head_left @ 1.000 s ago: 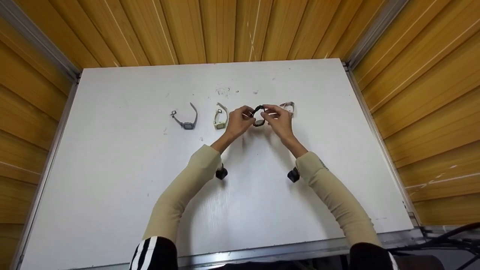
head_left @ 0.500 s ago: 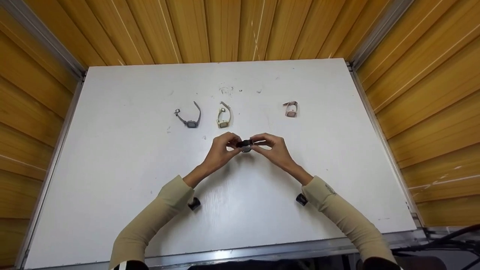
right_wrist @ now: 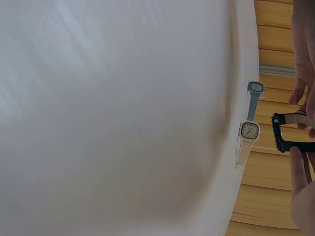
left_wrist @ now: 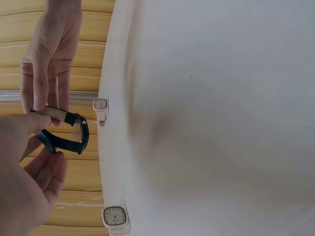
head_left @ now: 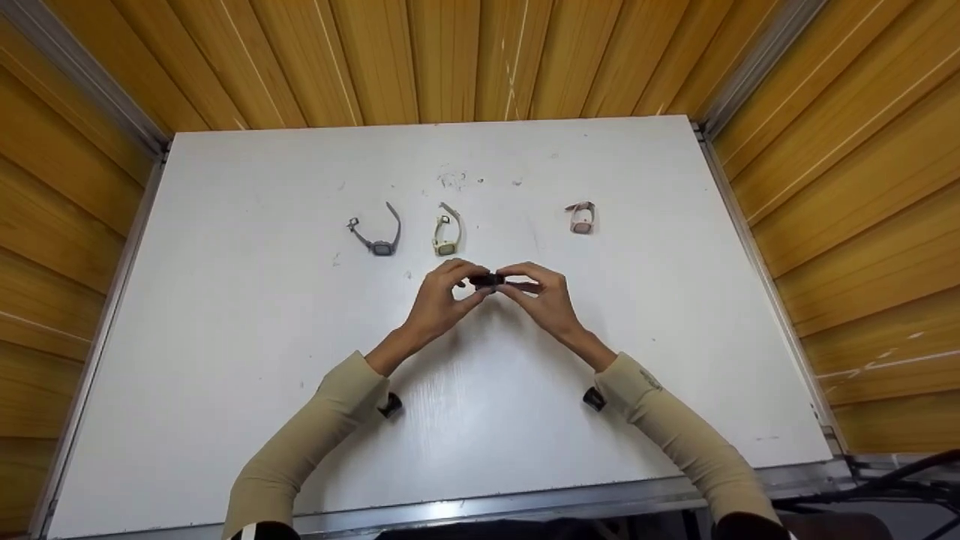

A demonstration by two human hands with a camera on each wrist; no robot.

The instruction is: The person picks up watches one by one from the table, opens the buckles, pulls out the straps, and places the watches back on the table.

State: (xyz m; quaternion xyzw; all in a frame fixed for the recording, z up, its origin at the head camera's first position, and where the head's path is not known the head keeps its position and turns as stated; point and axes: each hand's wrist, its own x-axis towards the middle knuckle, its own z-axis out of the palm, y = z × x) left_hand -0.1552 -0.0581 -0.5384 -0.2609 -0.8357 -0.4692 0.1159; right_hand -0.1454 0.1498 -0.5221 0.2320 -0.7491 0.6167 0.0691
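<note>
A black wristwatch [head_left: 489, 280] is held above the table between my two hands, its strap bent into a loop. My left hand [head_left: 439, 301] pinches it from the left with thumb and fingers. From the right, my right hand [head_left: 546, 301] grips the strap, part of which shows between its fingers. In the left wrist view the watch case [left_wrist: 84, 133] is seen edge-on, with both strap ends meeting at the fingers. The right wrist view shows the watch [right_wrist: 278, 132] partly cut off by the frame edge. Fingers hide the strap ends and the buckle.
Beyond the hands, a grey-blue watch [head_left: 382, 248] and a pale yellow watch [head_left: 446, 247] lie on the white table [head_left: 225, 315], left of centre. A pink watch [head_left: 582, 226] lies farther right. Wood-patterned panels [head_left: 420, 60] enclose the back and sides.
Both hands have come back toward the body with the black watch, uncovering the pink watch. Over the last half second they shift only slightly, and the watch tilts so its face shows less.
</note>
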